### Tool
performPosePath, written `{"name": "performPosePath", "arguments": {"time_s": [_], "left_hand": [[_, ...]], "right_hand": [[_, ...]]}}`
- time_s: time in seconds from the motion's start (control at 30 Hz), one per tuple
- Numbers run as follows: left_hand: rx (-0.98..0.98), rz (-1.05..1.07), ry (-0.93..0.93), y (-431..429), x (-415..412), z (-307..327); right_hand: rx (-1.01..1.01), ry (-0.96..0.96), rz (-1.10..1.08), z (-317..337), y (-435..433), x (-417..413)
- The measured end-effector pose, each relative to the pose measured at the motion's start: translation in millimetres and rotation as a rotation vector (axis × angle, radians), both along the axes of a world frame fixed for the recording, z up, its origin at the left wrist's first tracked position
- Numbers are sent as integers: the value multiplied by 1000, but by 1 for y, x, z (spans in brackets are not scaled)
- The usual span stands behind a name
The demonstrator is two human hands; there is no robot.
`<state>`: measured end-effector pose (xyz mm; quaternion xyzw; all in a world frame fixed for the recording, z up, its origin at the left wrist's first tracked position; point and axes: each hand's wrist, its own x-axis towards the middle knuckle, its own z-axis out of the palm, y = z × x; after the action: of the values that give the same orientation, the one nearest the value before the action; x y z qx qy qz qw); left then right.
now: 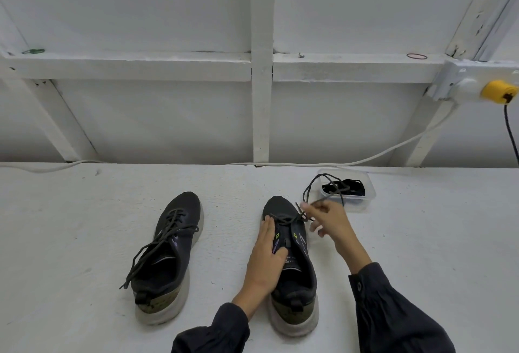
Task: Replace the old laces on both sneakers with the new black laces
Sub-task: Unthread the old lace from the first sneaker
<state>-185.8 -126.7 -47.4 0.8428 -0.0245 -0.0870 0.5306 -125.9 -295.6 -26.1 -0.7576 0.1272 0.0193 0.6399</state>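
a: where are the sneakers and laces?

b: both sneakers sit on the worktop (pixel 84 226) with toes pointing up the frame. the centre sneaker (pixel 280 206) is under your hands, and the other sneaker (pixel 182 204) is at centre left, fully laced. the clear tub (pixel 368 198) with the new black laces (pixel 351 187) is just beyond, right of centre.

a: and the hands?

b: your left hand (pixel 266 254) lies flat along the tongue, fingers (pixel 266 229) straight and pressing, grasping nothing. your right hand (pixel 328 220) pinches the old lace (pixel 288 220) by the toe, and its slack loops up over the tub.

a: how far along is this shoe?

b: the lace looks held only by the lowest eyelets, so it seems nearly out.

a: how to finish it cleanly?

b: keep the flat hand's weight on the tongue so the sneaker does not slide. draw the lace straight out along the line of the eyelet, not upward, or the toe will lift. take short pulls and re-pinch close to the eyelet. watch the loop, because it could snag the tub's rim or drag it. drop the old lace well apart from the tub, since the two kinds look much alike.
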Motion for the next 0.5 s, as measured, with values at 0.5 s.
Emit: {"name": "performPosePath", "arguments": {"time_s": [0.5], "left_hand": [[10,-3,5,1,1,-3]], "right_hand": [[174,-35,-8,-7,15,-4]]}}
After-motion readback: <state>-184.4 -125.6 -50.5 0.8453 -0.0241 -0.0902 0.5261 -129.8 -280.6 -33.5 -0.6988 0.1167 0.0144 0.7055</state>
